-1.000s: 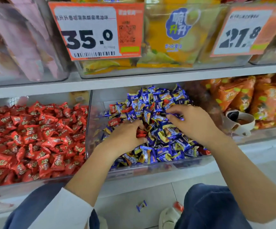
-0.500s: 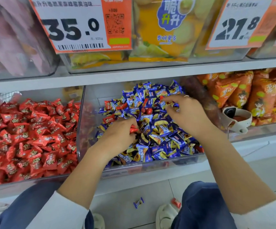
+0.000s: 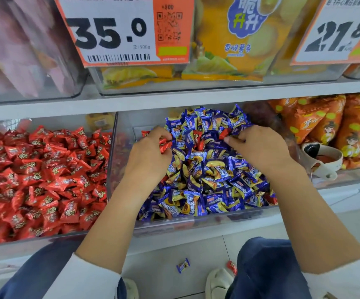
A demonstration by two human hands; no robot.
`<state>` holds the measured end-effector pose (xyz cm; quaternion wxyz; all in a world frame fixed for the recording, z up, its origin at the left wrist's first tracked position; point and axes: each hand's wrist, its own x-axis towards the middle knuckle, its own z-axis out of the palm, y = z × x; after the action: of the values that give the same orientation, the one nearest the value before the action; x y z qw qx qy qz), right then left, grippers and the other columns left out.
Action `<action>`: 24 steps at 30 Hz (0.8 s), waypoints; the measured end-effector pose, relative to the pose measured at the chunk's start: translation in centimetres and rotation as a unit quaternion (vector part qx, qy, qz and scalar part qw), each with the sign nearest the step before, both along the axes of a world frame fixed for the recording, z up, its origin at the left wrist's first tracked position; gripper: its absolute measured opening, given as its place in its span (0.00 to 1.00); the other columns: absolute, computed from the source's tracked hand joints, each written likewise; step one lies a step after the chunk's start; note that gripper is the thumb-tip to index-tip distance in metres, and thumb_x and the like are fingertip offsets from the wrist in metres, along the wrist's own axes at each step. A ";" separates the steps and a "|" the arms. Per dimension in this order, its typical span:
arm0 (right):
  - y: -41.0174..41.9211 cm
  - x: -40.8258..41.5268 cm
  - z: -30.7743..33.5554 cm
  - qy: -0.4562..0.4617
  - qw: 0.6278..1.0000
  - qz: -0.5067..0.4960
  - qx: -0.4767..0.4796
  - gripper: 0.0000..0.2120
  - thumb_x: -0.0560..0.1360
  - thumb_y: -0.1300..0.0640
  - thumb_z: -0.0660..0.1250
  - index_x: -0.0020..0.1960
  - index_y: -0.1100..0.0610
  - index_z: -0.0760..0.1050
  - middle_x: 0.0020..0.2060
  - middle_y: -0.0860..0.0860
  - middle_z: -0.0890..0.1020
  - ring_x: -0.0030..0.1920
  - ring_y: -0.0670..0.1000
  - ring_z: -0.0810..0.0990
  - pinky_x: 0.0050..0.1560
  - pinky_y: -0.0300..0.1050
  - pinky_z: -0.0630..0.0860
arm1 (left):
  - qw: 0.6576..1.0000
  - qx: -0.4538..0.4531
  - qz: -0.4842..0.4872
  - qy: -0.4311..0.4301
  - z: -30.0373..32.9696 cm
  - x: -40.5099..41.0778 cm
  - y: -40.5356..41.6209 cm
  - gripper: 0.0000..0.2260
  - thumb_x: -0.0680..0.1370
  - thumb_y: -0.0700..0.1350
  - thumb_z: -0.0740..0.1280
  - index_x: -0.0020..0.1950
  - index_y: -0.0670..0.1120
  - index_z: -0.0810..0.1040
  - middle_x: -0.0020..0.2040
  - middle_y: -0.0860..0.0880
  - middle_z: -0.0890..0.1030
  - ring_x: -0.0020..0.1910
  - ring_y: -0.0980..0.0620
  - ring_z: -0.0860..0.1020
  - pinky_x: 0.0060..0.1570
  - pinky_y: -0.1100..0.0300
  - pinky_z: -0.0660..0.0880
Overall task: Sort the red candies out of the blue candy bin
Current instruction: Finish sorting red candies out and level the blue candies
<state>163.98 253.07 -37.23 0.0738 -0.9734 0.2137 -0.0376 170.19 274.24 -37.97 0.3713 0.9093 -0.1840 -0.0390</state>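
The red candies (image 3: pixel 198 134) left in the blue bin (image 3: pixel 196 221) show as a few specks near the top of the blue heap. Over the last second both hands have climbed from the middle of the pile toward its back, so the search has moved on to the part where red still peeks through. The left hand (image 3: pixel 149 156) now holds red wrappers (image 3: pixel 165 144) bunched in its curled fingers at the heap's left edge — a small catch ready, by the look of it, for the red bin (image 3: pixel 45 236) just beside. The right hand (image 3: pixel 258 147) lies knuckles-up on the pile, fingers bent and pinching at a red piece (image 3: pixel 224 133) by its fingertips. Both forearms reach in from below, sleeves pushed back. More red may lie buried — the job looks partly done.
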 end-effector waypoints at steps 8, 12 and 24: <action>1.0 1.9 -1.6 -0.035 0.990 0.133 0.037 0.23 0.76 0.65 0.61 0.69 0.52 0.70 0.62 0.57 0.76 0.54 0.58 0.78 0.53 0.48 0.75 | 0.998 0.033 -0.057 -0.015 0.2 0.9 -3.5 0.08 0.78 0.42 0.65 0.55 0.51 0.79 0.56 0.49 0.77 0.45 0.56 0.75 0.49 0.63 0.69; 0.2 2.3 -2.3 -0.036 0.997 0.069 -0.028 0.19 0.76 0.62 0.63 0.66 0.52 0.72 0.56 0.59 0.77 0.59 0.60 0.73 0.52 0.51 0.76 | 0.975 0.176 -0.135 -0.016 -0.5 1.5 -4.6 0.20 0.79 0.38 0.61 0.70 0.51 0.70 0.66 0.43 0.71 0.63 0.44 0.72 0.62 0.55 0.69; 2.5 3.0 0.4 -0.171 0.978 0.074 0.095 0.09 0.77 0.62 0.60 0.56 0.62 0.73 0.38 0.61 0.79 0.37 0.60 0.76 0.37 0.45 0.65 | 0.972 0.218 -0.078 -0.033 -1.4 3.1 -3.0 0.14 0.77 0.41 0.67 0.63 0.46 0.76 0.60 0.43 0.77 0.57 0.44 0.76 0.56 0.52 0.72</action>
<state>167.02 255.59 -36.81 0.2040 -0.9543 0.1276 -0.1773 173.27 271.19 -39.41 0.1540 0.9518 -0.2536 -0.0772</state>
